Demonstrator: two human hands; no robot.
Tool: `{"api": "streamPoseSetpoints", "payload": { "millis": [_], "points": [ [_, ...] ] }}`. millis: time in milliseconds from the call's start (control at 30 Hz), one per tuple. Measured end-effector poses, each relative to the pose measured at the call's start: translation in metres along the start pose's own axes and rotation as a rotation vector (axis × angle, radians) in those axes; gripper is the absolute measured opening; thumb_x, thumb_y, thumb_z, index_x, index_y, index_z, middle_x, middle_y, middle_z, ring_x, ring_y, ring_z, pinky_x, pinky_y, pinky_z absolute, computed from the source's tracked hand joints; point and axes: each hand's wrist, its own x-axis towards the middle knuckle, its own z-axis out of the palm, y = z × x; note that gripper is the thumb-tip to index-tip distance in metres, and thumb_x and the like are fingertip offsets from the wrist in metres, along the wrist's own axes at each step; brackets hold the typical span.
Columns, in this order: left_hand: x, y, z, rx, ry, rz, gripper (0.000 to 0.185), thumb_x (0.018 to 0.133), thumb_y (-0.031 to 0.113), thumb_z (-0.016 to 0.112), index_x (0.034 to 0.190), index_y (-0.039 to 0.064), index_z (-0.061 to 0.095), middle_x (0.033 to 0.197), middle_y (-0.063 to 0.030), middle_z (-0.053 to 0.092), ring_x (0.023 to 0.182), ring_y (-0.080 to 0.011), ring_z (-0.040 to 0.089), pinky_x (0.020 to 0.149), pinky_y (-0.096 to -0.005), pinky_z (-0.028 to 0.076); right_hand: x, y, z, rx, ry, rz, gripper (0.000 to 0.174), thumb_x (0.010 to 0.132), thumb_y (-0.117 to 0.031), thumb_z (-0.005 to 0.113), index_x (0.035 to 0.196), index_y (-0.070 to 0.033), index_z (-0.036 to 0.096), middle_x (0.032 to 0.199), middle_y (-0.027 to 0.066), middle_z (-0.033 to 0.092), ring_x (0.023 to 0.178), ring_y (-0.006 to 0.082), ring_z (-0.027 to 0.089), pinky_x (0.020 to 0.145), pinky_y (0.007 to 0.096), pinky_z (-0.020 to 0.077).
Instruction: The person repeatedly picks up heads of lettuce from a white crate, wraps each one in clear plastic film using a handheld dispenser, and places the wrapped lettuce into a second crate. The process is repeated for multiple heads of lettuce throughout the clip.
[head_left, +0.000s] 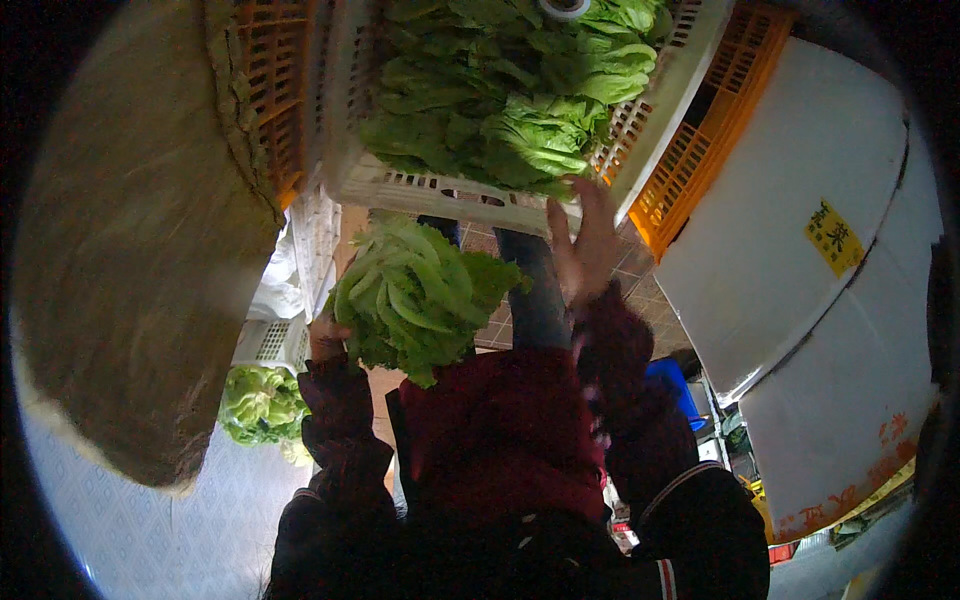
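A head of green leaf lettuce (416, 289) is held in my left hand (328, 337), in front of my dark red apron. Its leaves hide most of that hand's fingers. My right hand (585, 244) has its fingers spread and holds nothing. Its fingertips are by the near right corner of a white plastic crate (450, 196), close to the lettuce there; whether they touch is unclear. Many green lettuce heads (517, 97) fill this crate, the nearest a paler one at its right.
Orange plastic crates (697, 142) flank the white one. White foam boxes (787, 210), one bearing a yellow label, stand at the right. A large brownish cover (135, 225) bulges at the left. Below it are another white crate (271, 343) and more lettuce (262, 405).
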Motion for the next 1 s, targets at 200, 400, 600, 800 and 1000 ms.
{"api": "streamPoseSetpoints", "payload": {
  "millis": [200,400,600,800,1000],
  "points": [
    [0.015,0.013,0.007,-0.015,-0.082,0.016,0.107,0.056,0.017,0.075,0.145,0.004,0.018,0.141,-0.0179,0.036,0.127,-0.0326,0.041,0.104,-0.0446,0.038,0.081,0.178,0.095,-0.707,-0.699,0.304,0.095,0.063,-0.022,0.083,0.139,-0.003,0.03,0.126,0.0212,0.05,0.117,0.034,0.05,0.095,0.0398,0.0466],
    [0.02,0.014,0.016,-0.122,-0.136,-0.028,0.122,0.045,0.011,0.078,0.148,0.006,0.012,0.144,-0.0184,0.032,0.13,-0.0336,0.039,0.106,-0.0454,0.036,0.093,0.218,0.12,-0.838,-0.85,0.335,0.112,0.049,-0.053,0.086,0.137,-0.008,0.036,0.125,0.0215,0.051,0.114,0.0331,0.052,0.096,0.0419,0.0458],
    [0.011,0.013,0.048,-0.086,0.015,0.099,0.06,0.075,0.018,0.059,0.13,0.005,0.04,0.123,-0.0154,0.049,0.107,-0.0317,0.053,0.087,-0.0451,0.047,0.088,0.141,0.084,-1.067,-0.837,0.308,0.102,0.057,-0.056,0.081,0.137,-0.009,0.039,0.135,0.0215,0.041,0.12,0.0342,0.046,0.096,0.04,0.0448],
    [0.018,0.0,0.033,-0.301,-0.433,0.218,0.092,0.057,0.014,0.069,0.139,0.003,0.026,0.132,-0.0177,0.043,0.116,-0.0323,0.048,0.096,-0.0441,0.042,0.076,-0.003,0.191,-0.499,-0.573,-0.363,0.051,0.083,-0.037,0.06,0.124,-0.009,0.051,0.121,0.0149,0.051,0.111,0.0349,0.048,0.094,0.045,0.0407],
    [-0.031,-0.01,-0.006,-0.261,-0.18,0.138,0.094,0.056,0.014,0.07,0.139,0.003,0.026,0.133,-0.0178,0.042,0.117,-0.0326,0.048,0.097,-0.0444,0.041,0.102,-0.053,0.299,-0.661,-0.531,-0.459,0.039,0.088,-0.02,0.053,0.126,-0.012,0.051,0.125,0.0136,0.048,0.116,0.0321,0.045,0.098,0.0472,0.0362]
  ]
}}
